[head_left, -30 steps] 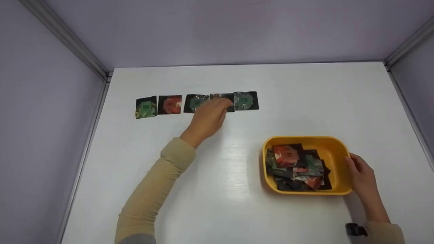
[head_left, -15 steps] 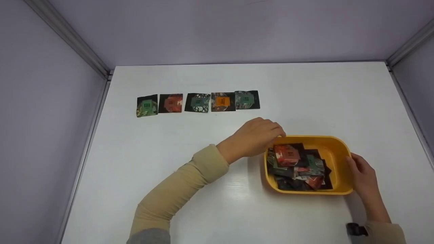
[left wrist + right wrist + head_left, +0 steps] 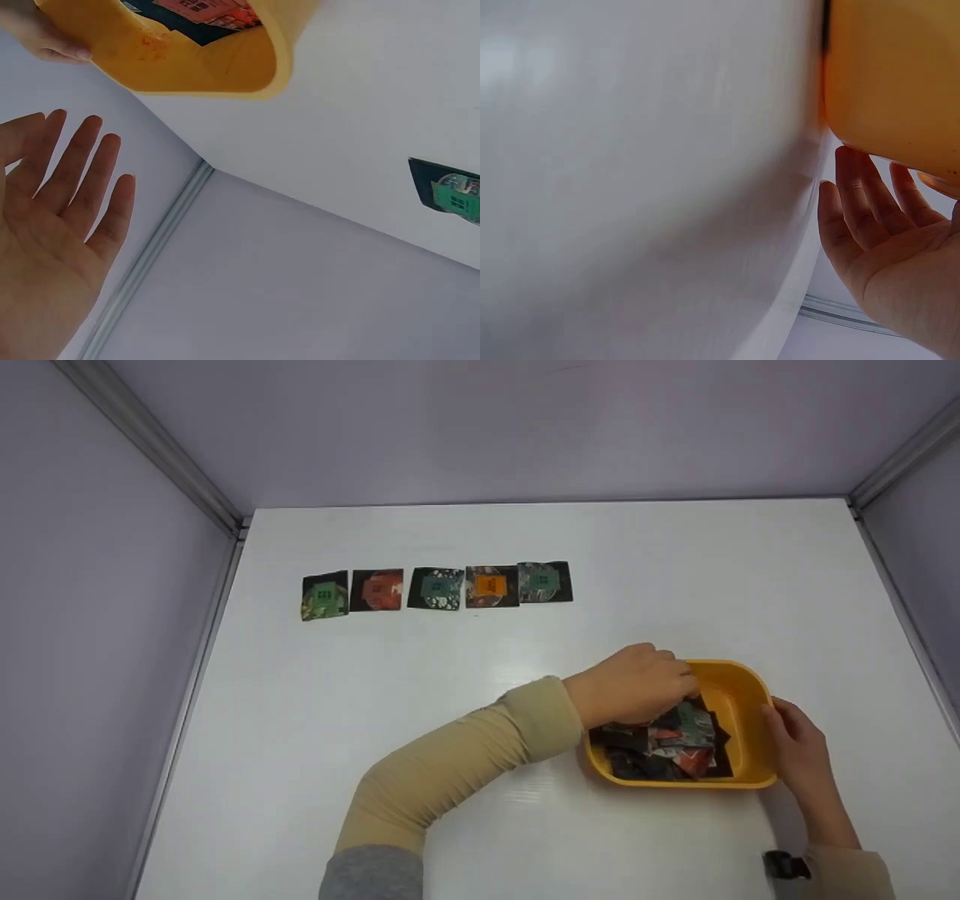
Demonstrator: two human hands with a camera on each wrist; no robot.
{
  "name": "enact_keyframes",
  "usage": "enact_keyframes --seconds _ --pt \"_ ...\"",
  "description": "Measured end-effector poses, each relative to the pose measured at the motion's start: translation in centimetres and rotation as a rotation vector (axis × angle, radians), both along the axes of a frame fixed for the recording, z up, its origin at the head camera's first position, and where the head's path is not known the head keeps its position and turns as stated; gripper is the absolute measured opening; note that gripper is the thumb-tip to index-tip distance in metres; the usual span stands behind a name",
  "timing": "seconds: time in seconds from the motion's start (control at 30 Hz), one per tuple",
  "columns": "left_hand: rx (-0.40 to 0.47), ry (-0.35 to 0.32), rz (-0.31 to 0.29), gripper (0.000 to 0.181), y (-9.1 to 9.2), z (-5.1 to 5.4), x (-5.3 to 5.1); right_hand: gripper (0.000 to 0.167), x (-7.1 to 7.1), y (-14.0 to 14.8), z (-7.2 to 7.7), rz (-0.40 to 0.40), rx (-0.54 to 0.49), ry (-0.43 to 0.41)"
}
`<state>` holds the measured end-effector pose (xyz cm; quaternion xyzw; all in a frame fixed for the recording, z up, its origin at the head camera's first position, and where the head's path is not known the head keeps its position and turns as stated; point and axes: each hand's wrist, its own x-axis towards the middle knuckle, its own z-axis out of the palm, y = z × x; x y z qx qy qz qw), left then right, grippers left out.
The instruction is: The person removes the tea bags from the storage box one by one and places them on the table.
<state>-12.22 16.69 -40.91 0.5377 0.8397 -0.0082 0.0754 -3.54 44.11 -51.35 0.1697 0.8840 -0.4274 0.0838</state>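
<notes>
A yellow plastic tub (image 3: 739,720) sits on the white table, with several small, flat, square printed packets (image 3: 694,731) piled inside. My left hand (image 3: 636,684) reaches over the tub's left side above the packets, its fingertips hidden in the head view. In the left wrist view, that hand (image 3: 56,232) has its fingers loosely extended, with no packet visible in it. At the tub's right end, my right hand (image 3: 802,746) grips the wall, thumb at the rim. The right wrist view has its fingers (image 3: 866,199) against the tub's outside.
Several similar packets lie in a row toward the back left: a green one (image 3: 325,596), a red one (image 3: 377,589), a dark one (image 3: 436,588), an orange one (image 3: 492,586) and a grey-green one (image 3: 545,582). Pale walls (image 3: 480,435) enclose the table (image 3: 450,697).
My left hand has left the row of packets, uncovering the orange one, and moved right and toward me over the tub. The right hand and tub stay almost in place.
</notes>
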Motion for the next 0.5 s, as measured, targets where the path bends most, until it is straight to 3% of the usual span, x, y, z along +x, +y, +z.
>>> enact_keyframes --seconds 0.1,0.3,0.37,0.5 --pt "-0.069 -0.046 0.042 0.027 1.2 -0.4 0.6 0.070 -0.1 0.0 0.0 -0.003 0.004 -0.013" --pt "-0.271 -0.182 0.192 0.033 2.9 -1.7 1.7 0.072 -0.1 0.0 0.0 -0.012 -0.006 -0.031" --pt "-0.288 -0.178 0.214 0.035 3.2 -2.2 1.9 0.073 -0.1 0.0 0.0 -0.014 -0.010 -0.034" --pt "-0.311 -0.077 0.226 0.040 3.2 -3.4 2.5 0.072 0.0 0.1 0.0 -0.009 -0.014 -0.031"
